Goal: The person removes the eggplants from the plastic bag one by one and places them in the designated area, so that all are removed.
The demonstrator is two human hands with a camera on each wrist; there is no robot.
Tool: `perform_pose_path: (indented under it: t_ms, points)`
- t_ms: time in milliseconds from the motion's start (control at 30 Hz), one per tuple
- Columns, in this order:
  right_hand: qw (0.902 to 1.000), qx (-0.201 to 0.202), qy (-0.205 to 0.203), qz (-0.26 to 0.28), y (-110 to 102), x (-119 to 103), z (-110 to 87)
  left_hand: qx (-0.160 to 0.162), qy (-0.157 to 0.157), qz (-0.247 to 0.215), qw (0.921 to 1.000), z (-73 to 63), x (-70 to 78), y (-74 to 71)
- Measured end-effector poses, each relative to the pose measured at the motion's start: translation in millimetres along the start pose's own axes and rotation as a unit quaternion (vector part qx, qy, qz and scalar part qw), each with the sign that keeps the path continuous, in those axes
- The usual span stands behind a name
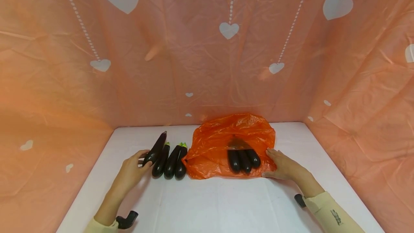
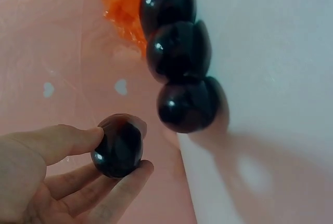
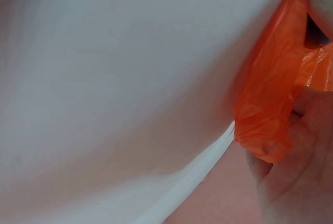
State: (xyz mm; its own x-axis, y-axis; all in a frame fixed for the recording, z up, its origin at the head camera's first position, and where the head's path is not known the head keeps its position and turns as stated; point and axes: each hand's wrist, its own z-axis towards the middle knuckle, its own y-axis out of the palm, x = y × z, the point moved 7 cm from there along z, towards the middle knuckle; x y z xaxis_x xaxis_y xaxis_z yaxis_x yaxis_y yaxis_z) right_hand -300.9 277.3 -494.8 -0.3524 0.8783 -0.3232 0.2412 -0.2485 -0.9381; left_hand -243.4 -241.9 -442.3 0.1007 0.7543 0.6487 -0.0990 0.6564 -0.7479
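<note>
My left hand holds a dark purple eggplant between thumb and fingers. In the left wrist view this eggplant is raised and apart from a row of three eggplants. That row of eggplants lies on the table in the head view, just left of an orange plastic bag. Three more eggplants lie in the bag, their rounded ends toward me. At the bag's right edge is my right hand, its thumb and fingers holding the thin plastic; its fingertips are partly hidden.
A white-covered table lies beneath everything. Peach sheets with white hearts form the back wall and both sides. Dark wrist-worn pieces show by the left sleeve and the right sleeve.
</note>
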Motion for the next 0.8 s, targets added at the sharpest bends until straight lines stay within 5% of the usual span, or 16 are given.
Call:
perform_pose_path:
  t_ms: [800]
  points:
    - [0.9999,0.005,-0.006,-0.007,3,5,1.3,-0.019,-0.041,0.011,0.9989,-0.3,-30.0,11.2]
